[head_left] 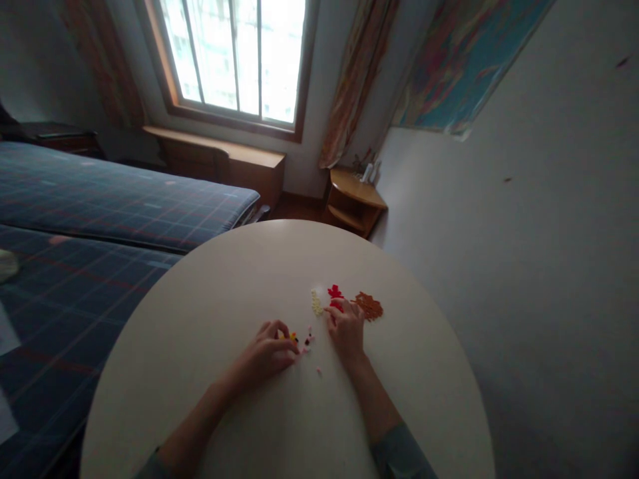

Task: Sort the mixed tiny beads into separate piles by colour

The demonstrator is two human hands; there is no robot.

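My left hand (273,347) rests low over the white table with its fingers curled round a small yellow piece (293,336) that has orange and dark parts. Small pink, white and dark pieces (307,342) lie just right of its fingertips, and a lone pink piece (319,370) lies nearer to me. My right hand (346,327) reaches over the loose pieces with its fingers apart. Its left fingertip is beside a strip of cream pieces (316,303). Red pieces (335,291) lie at and beyond its fingers, partly covered. A pile of brown pieces (368,306) sits to its right.
The round white table (210,293) has a curved far edge. Beds with dark plaid covers (124,193) stand on the left. Beyond are a wooden desk (249,154) under the window and a corner shelf (357,189). A wall (499,246) runs along the right.
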